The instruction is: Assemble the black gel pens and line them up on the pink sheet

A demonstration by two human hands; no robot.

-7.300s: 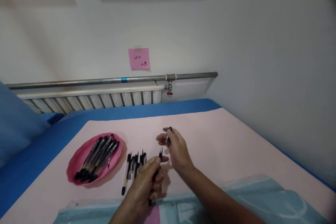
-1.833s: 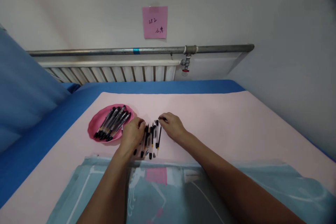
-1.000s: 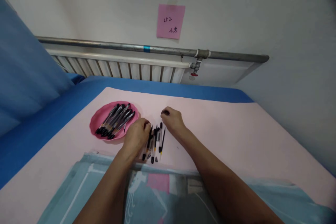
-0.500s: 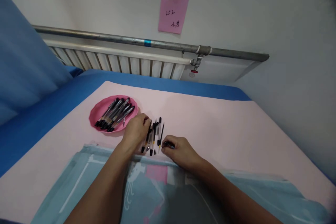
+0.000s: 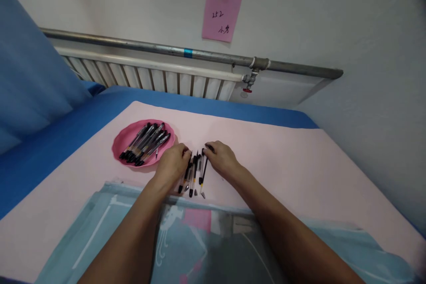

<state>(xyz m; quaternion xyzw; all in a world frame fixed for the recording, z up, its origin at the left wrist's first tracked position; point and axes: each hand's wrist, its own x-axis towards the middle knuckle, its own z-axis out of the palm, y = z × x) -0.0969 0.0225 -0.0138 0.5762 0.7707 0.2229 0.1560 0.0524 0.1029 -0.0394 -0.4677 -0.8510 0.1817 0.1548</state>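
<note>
Loose pen parts lie in a rough row on the pink table cover: clear pen barrels [image 5: 191, 182] with black ends, a dark refill [image 5: 204, 171] and small silvery pen tips [image 5: 203, 195]. At the row's left side, my left hand [image 5: 173, 162] is closed, its fingertips pinched against the upper ends; what they grip is hidden. My right hand [image 5: 222, 157] is closed at the upper right of the row, with a small black pen part [image 5: 209, 147] between thumb and fingers. Beside my left hand, a pink scalloped tray [image 5: 117, 145] holds several black-capped pens [image 5: 146, 144].
A light blue patterned cloth [image 5: 89, 226] covers the near edge. Behind the table run a white radiator [image 5: 153, 80], a metal pipe [image 5: 133, 46] and a red-handled valve [image 5: 247, 90]. A blue curtain [image 5: 29, 71] hangs at left; a pink note [image 5: 221, 17] is on the wall.
My right hand has moved away from me, from the row's lower right to its upper right. A silvery pen tip now shows where it was. My left hand has stayed in place.
</note>
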